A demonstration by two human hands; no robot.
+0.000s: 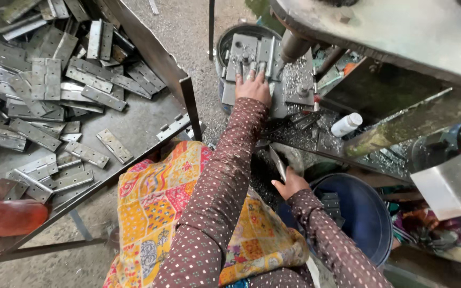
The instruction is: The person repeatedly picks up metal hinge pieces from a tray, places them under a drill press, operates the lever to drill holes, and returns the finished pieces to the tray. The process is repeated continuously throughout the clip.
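My left hand reaches forward and rests on a grey metal hinge plate lying on the drill press table, just left of the spindle. Its fingers are spread flat over the plate's lower edge. My right hand is lower and nearer to me, with its fingers closed around a thin flat metal plate held on edge above a blue bucket. Both arms wear brown dotted sleeves. Metal shavings cover the press table.
A steel tray at the left holds several grey hinges in a heap. A white bottle stands right of the press. The machine's frame overhangs at upper right. An orange object sits at the far left edge.
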